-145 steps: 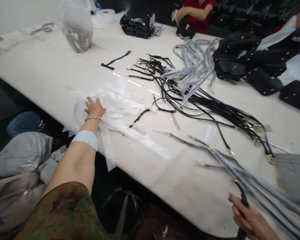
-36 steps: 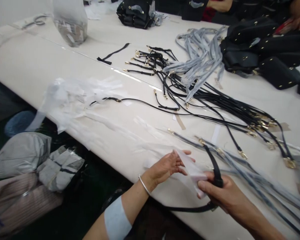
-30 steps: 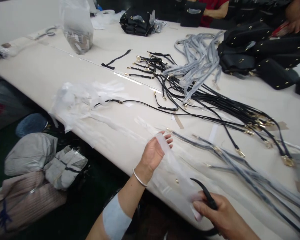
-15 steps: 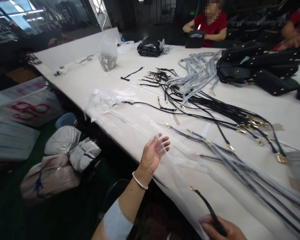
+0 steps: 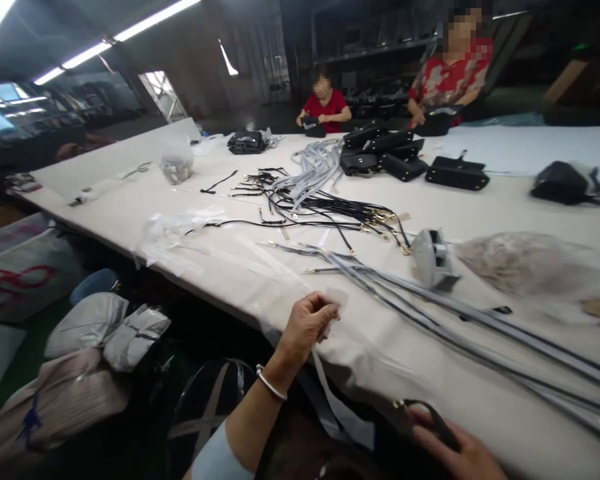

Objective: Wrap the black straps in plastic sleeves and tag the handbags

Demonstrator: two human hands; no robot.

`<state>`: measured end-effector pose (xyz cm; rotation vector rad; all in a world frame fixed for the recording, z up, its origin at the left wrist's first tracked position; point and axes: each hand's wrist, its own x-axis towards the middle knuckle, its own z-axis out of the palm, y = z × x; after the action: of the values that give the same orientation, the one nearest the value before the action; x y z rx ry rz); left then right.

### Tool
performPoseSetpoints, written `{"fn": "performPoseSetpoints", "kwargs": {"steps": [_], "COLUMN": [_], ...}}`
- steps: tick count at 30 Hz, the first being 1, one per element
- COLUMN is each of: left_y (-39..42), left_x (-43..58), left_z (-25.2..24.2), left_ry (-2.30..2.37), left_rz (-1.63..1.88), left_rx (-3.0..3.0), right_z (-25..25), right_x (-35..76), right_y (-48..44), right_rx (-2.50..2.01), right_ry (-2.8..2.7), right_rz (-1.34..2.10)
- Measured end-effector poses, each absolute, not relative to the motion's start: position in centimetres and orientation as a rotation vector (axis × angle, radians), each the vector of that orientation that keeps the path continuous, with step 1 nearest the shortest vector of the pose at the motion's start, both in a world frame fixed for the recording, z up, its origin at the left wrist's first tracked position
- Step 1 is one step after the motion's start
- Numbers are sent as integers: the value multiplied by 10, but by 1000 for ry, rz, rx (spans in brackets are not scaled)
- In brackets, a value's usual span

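Note:
My left hand (image 5: pixel 307 325) is closed in a pinch on the top of a long clear plastic sleeve (image 5: pixel 340 407) that hangs over the near table edge. My right hand (image 5: pixel 455 450), low at the bottom edge, is wrapped round a black strap (image 5: pixel 433 417) with a gold clasp at its end. Strap and sleeve meet below the table edge. Sleeved straps (image 5: pixel 430 303) lie on the white table (image 5: pixel 480 213) just beyond my hands. A tangle of bare black straps (image 5: pixel 325 210) lies farther back.
Loose clear sleeves (image 5: pixel 180 233) lie at the left. A tape dispenser (image 5: pixel 433 257) and a clear bag (image 5: pixel 535 267) sit at the right. Black handbags (image 5: pixel 405 163) and two seated people are at the far side. Bundles and bags (image 5: pixel 95 327) lie on the floor to the left.
The view has tilted up. My left hand went from open under the sleeve to pinching its top, and my right hand drew the strap down below the table edge.

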<state>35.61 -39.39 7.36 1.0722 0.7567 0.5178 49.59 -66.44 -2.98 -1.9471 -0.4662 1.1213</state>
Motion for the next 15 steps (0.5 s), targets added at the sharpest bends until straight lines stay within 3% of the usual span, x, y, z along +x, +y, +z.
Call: {"fn": "performPoseSetpoints", "kwargs": {"steps": [8, 15], "left_y": [-494, -518], "left_x": [394, 380], "left_z": [79, 65], "left_ry": [640, 546], "left_rz": [134, -55], "left_rx": [1602, 1627], "right_z": [71, 67], "right_x": [513, 493], "right_y": [-671, -669], "right_rx": [-1622, -1826], "right_ry": [-249, -542], "right_rz": [1011, 890]}}
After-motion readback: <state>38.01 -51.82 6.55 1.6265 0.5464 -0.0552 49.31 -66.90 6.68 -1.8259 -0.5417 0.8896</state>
